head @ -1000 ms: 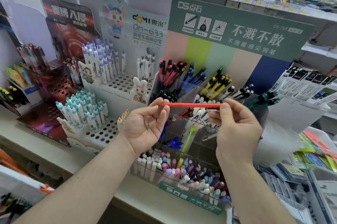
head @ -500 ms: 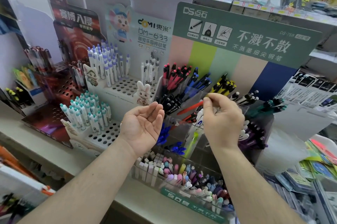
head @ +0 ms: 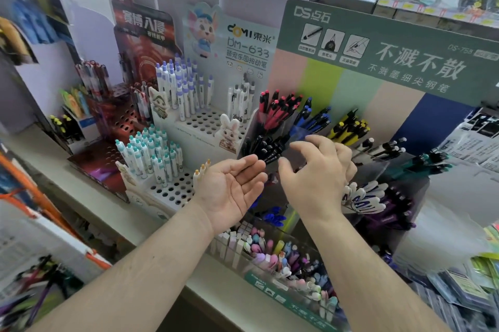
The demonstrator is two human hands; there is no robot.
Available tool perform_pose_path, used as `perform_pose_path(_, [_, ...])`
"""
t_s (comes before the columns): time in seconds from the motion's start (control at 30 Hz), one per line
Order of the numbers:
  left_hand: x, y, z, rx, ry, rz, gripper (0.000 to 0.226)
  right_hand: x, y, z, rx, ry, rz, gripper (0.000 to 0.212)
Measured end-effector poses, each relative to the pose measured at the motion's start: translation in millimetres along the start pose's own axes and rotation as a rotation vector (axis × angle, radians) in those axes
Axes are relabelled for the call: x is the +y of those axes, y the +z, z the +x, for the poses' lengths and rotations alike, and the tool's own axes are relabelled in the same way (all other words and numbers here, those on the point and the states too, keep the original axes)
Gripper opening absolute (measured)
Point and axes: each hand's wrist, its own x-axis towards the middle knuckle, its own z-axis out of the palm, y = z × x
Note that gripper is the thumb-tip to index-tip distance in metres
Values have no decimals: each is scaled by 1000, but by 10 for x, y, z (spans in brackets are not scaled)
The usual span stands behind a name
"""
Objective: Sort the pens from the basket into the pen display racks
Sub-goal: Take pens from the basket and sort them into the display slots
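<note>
My left hand (head: 232, 191) is palm-up and empty, fingers spread, in front of the clear tiered pen rack (head: 378, 167). My right hand (head: 316, 177) hovers beside it with fingers apart, holding nothing, just below the compartment of red-and-black pens (head: 275, 113). Blue pens (head: 313, 121), yellow pens (head: 351, 129) and black pens (head: 267, 148) fill neighbouring compartments. The basket is not in view.
A white perforated rack (head: 199, 123) with purple-capped and teal-capped pens stands to the left, beside a dark red rack (head: 121, 126). A clear box of pastel erasers and pens (head: 283, 258) sits at the shelf's front edge. Green signboard (head: 391, 42) rises behind.
The red pen held between both hands a second ago has left them; my right hand carried it to the rack and has opened. The left hand stayed palm-up.
</note>
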Motion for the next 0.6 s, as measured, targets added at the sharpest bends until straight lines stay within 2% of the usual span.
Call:
perform_pose_path(0.1, [-30, -73, -126, 40, 67, 147, 26, -202, 32, -97, 53, -88, 198, 22])
perform_pose_path(0.2, [-23, -221, -333, 80, 128, 228, 30, -442, 121, -251, -1, -143, 378, 15])
perform_pose_path(0.33, [-8, -464, -718, 192, 218, 257, 28, -768, 334, -545, -217, -145, 546, 14])
perform_pose_path(0.47, [23, -836, -1074, 353, 279, 276, 29, -1059, 576, -894, -453, -187, 576, 19])
perform_pose_path(0.6, [83, -1226, -1367, 500, 328, 288, 30, -1375, 802, -1230, -658, -262, 564, 12])
